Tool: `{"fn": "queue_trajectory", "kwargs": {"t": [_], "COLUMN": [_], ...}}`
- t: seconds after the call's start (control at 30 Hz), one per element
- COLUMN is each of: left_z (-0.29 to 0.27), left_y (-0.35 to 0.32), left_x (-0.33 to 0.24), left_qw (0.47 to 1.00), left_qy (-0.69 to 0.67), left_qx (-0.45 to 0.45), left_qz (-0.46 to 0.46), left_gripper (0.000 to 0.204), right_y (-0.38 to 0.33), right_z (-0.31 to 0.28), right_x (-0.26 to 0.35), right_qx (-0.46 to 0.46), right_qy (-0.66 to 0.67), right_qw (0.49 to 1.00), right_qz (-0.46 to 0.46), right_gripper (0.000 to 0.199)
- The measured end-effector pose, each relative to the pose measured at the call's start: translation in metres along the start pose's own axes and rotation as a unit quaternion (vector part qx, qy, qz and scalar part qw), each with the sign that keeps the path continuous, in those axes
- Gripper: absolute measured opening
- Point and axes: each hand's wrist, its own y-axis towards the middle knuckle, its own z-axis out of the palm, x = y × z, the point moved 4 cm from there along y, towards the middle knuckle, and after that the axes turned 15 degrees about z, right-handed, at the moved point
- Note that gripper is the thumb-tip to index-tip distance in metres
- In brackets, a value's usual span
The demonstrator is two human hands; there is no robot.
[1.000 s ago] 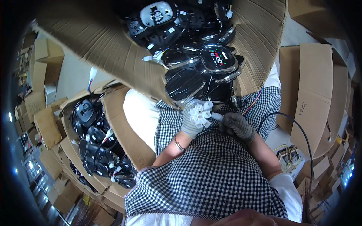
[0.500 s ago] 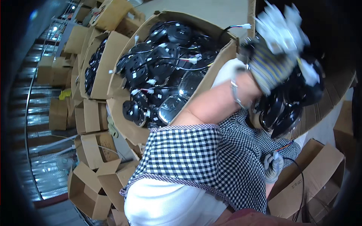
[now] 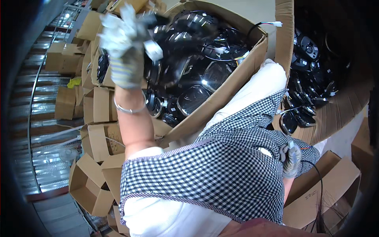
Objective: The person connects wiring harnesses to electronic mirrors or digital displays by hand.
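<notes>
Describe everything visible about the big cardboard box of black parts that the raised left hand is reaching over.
The cardboard box is brown corrugated board, open-topped and tilted toward the camera. It is heaped with glossy black round parts trailing thin wires with white connectors. Its lower wall rests against the person's checked apron. The gloved left hand hangs above its left side, blurred, fingers around something white.

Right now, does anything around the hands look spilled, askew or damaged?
Nothing spilled. The left hand is raised, blurred, over the big carton of black lamp units. One white plug on its wire sticks out over the carton's rim. Damage cannot be judged.
</notes>
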Motion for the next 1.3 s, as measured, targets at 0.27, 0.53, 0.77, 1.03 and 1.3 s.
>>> {"fn": "queue_trajectory", "kwargs": {"t": [0.27,0.53,0.77,1.03,1.3], "left_z": [0.016,0.051,0.041,0.072,0.072], "left_y": [-0.191,-0.197,-0.263,-0.206,-0.226], "left_x": [0.098,0.058,0.099,0.155,0.044], "left_qw": [0.894,0.930,0.950,0.910,0.959], "left_qy": [0.176,0.132,0.191,0.318,0.161], "left_qx": [0.407,0.154,0.073,0.056,0.221], "left_qz": [0.066,-0.307,-0.237,-0.259,-0.069], "left_gripper": [0.039,0.031,0.041,0.032,0.038], "right_y": [0.024,0.036,0.061,0.056,0.033], "right_z": [0.007,0.010,0.018,0.022,0.017], "right_x": [0.009,0.014,-0.005,0.006,-0.001], "right_qx": [0.041,-0.008,0.022,-0.016,0.005], "right_qy": [-0.045,-0.082,-0.045,-0.044,-0.104], "right_qw": [0.998,0.996,0.996,0.999,0.991], "right_qz": [0.034,0.033,0.073,0.022,0.088], "right_gripper": [0.046,0.057,0.040,0.041,0.045]}}
